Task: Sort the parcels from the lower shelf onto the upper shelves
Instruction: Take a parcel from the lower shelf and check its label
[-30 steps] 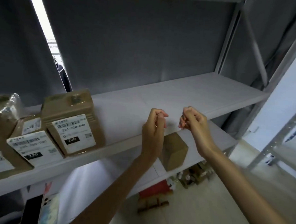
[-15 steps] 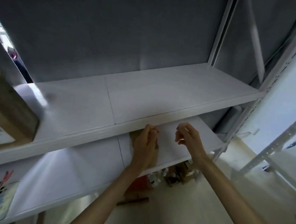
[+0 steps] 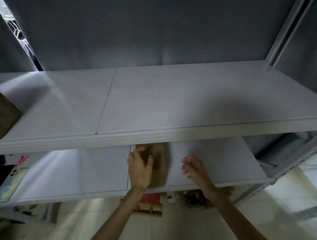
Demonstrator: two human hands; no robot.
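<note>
Parcel (image 3: 158,166) on white lower shelf (image 3: 215,163)

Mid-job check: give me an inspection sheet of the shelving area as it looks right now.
Surface: white lower shelf and upper shelf, panels seamed.
Job's things: one brown parcel on the lower shelf; another brown parcel at the upper shelf's left edge.
Clutter: phone-like items at the lower shelf's left end; red and wooden objects on the floor below.
Hands: left hand on the parcel's left side, grip unclear; right hand apart from it, loosely curled, holding nothing.
Cables: nothing seen.
Surroundings: grey curtain behind, metal upright at right.
</note>
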